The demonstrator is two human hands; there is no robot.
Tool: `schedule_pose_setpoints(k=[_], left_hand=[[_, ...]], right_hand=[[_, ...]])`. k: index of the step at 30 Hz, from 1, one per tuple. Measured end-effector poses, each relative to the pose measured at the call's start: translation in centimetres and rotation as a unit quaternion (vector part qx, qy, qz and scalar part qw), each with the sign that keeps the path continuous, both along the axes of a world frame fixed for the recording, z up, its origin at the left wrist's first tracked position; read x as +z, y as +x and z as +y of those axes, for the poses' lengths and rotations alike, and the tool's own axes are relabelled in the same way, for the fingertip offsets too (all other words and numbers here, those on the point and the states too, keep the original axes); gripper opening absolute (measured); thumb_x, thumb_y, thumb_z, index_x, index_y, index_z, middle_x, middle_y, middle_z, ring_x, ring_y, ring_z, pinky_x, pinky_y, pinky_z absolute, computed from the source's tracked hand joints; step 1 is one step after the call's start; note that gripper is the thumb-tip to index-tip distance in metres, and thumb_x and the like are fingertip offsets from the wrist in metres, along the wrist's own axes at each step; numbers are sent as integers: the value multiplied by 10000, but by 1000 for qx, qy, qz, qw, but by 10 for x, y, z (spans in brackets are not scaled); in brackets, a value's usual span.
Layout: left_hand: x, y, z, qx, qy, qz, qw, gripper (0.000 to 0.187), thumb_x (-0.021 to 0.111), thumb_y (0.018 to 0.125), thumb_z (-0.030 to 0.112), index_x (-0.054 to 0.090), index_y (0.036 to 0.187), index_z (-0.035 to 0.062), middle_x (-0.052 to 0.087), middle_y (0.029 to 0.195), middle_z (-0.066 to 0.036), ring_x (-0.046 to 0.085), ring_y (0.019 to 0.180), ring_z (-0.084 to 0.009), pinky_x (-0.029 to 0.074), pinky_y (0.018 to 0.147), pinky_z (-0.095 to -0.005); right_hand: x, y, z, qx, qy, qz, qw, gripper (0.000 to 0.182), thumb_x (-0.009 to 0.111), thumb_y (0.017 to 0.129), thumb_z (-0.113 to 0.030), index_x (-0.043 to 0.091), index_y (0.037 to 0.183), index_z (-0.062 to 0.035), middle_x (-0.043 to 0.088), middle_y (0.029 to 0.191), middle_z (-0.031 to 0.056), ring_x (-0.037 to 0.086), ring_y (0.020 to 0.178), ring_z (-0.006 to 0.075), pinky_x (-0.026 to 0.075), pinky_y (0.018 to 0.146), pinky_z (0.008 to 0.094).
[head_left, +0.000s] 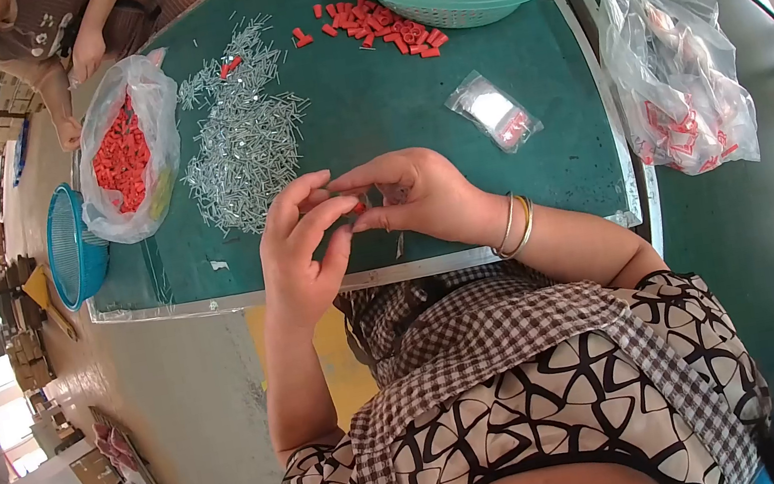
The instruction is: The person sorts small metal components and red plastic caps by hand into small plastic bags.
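Left forearm [300, 393] was bare, reached from near side toward far side, with left wrist [294, 328] almost straight. Left hand [305, 245] had fingers bent toward right, thumb below them on near side. Right forearm [577, 242] was also bare, came slanting from right. Right hand [429, 197] pointed to left, index finger arched on far side, thumb stretched on near side. Fingertips of both hands met closely; exact contact was partly hidden.
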State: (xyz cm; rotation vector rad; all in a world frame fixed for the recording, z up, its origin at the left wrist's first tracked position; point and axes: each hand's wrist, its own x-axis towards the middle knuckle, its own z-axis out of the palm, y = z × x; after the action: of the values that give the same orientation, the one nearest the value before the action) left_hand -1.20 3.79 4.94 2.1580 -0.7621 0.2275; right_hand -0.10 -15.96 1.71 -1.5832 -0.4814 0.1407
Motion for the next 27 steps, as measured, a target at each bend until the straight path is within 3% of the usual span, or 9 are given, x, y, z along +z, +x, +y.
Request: schedule_pose_setpoints(k=[1, 4, 10, 13, 17, 20, 23, 27], left_hand=[[0, 0, 0, 9, 31, -10, 999, 282, 707, 738, -43, 690, 996, 68, 608, 1180, -96, 654, 927, -233, 536, 761, -349], [0, 2, 0, -5, 131, -109, 985, 276, 727, 711, -27, 705, 961, 88, 609, 1188, -75, 652, 925, -249, 545, 741, -361], [-12, 6, 1, 55, 90, -127, 986, 193, 740, 721, -26, 696, 898, 39, 649, 1098, -88, 666, 877, -257, 549, 716, -355], [-16, 8, -3, 98, -15, -120, 988, 171, 738, 738, -57, 683, 880, 22, 667, 1018, -103, 669, 826, -252, 537, 676, -330], [-19, 13, 2, 116, 19, -123, 985, 166, 746, 747, -72, 662, 854, 23, 654, 892, -85, 632, 739, -225, 502, 629, -300], [-10, 9, -3, 135, -9, -90, 987, 163, 747, 739, -68, 646, 839, 10, 657, 907, -96, 631, 790, -233, 505, 709, -314], [1, 2, -7, 112, -23, -195, 974, 173, 760, 726, -55, 637, 818, 26, 640, 923, -86, 621, 804, -224, 499, 705, -307], [-15, 19, 5, 143, 15, -148, 979, 176, 765, 731, -47, 659, 830, 52, 614, 957, -83, 612, 825, -207, 492, 722, -292]], right_hand=[[1, 0, 0, 15, 5, 22, 1000, 422, 798, 743, -102, 680, 1145, -51, 703, 910, 76, 584, 674, 177, 502, 642, 306], [-6, -1, 3, 34, -2, -6, 999, 529, 808, 745, -76, 652, 1250, -110, 696, 885, 38, 507, 623, 79, 464, 582, 255], [1, -5, 2, -9, 27, -6, 1000, 469, 791, 775, -81, 654, 1224, -81, 684, 1044, 24, 459, 633, 66, 444, 589, 228], [2, -2, -1, -86, -24, -28, 996, 445, 788, 782, -79, 653, 1206, -69, 668, 1099, 14, 450, 644, 69, 436, 588, 223], [2, 4, -4, -98, -38, 0, 994, 437, 793, 779, -80, 653, 1193, -72, 670, 1062, 12, 452, 654, 71, 433, 591, 223], [-3, 0, -1, -95, -41, -13, 995, 431, 800, 773, -90, 658, 1180, -76, 664, 1053, 11, 448, 650, 76, 433, 592, 226], [0, 1, -2, -101, -40, -22, 994, 432, 811, 763, -103, 664, 1169, -85, 655, 1043, 12, 448, 650, 85, 436, 593, 234], [1, 4, 0, -93, -36, -13, 995, 447, 821, 753, -110, 662, 1171, -91, 646, 1035, 19, 453, 653, 94, 437, 592, 244]])
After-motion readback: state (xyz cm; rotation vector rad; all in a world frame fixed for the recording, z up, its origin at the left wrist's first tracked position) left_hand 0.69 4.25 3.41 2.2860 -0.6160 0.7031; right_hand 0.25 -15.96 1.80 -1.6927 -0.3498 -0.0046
